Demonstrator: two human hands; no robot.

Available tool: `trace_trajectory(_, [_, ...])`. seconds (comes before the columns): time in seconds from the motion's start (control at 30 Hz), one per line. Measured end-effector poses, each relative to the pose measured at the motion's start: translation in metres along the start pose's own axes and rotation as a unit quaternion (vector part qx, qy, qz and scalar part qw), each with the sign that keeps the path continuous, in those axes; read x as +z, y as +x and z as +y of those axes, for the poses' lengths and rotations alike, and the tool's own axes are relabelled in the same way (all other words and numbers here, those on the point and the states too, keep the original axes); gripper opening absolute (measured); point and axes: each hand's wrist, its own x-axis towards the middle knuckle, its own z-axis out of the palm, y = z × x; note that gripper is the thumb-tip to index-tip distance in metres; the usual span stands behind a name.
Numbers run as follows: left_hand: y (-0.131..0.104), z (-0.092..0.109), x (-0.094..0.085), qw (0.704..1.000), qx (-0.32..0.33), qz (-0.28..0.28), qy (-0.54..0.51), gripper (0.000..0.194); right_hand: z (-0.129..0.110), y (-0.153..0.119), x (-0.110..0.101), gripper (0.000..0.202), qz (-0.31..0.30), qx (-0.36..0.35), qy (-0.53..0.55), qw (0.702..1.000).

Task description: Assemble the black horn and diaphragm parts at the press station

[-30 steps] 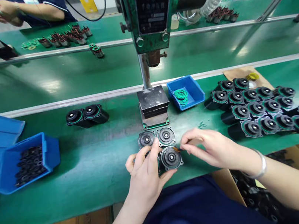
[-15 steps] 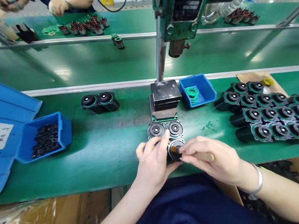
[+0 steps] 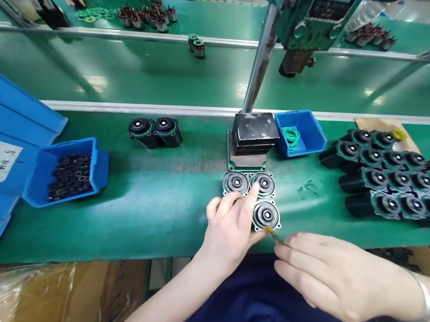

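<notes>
Near the bench's front edge stand black round housings with green rings, a near one (image 3: 265, 215), a far right one (image 3: 265, 184) and a far left one (image 3: 236, 182). My left hand (image 3: 229, 229) grips this group, its index finger on the far right housing and its thumb at the near one's front side; its palm and fingers hide part of the group. My right hand (image 3: 332, 272) is closed round a small brush (image 3: 271, 233), whose orange bristles meet the near housing's front rim. Most of the brush handle is hidden by the fingers.
Behind the housings stands a press with a steel block (image 3: 254, 131). A blue bin (image 3: 311, 133) holds green rings; another blue bin (image 3: 98, 167) holds small black parts. Several housings (image 3: 398, 179) stand at right, two more (image 3: 154, 130) at back left. A co-worker's arm shows at the top.
The brush has moved from the near housing's top to its front rim, as my right hand drew back toward me. My left hand keeps its hold. The view has shifted and tilted.
</notes>
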Motion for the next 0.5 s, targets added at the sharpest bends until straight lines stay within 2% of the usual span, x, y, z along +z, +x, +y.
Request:
trace_trajectory(0.13, [-0.002,-0.002,0.001,1.0,0.012,0.002,-0.002,0.094,0.013,-0.012,-0.015,0.028,-0.014,-0.008,-0.033,0.999])
trace_trajectory(0.17, [-0.003,-0.004,0.001,1.0,0.014,0.004,0.002,0.094,0.018,-0.016,-0.017,0.027,0.004,0.009,-0.03,0.999])
trace_trajectory(0.23, [-0.008,-0.012,-0.001,1.0,0.009,0.025,0.014,0.096,0.027,-0.026,-0.013,0.023,0.089,0.107,-0.004,0.99])
trace_trajectory(0.3, [-0.012,-0.022,-0.005,0.998,-0.01,0.056,0.014,0.104,0.034,-0.035,0.005,0.024,0.213,0.242,0.067,0.944])
trace_trajectory(0.37, [-0.014,-0.03,-0.008,0.998,-0.037,0.052,-0.013,0.115,0.034,-0.038,0.036,0.028,0.329,0.33,0.168,0.869])
trace_trajectory(0.43, [-0.013,-0.035,-0.007,0.997,-0.058,0.01,-0.055,0.121,0.028,-0.032,0.074,0.023,0.406,0.351,0.258,0.803])
trace_trajectory(0.5, [-0.01,-0.036,-0.004,0.993,-0.061,-0.031,-0.095,0.125,0.018,-0.02,0.108,0.012,0.427,0.369,0.298,0.77])
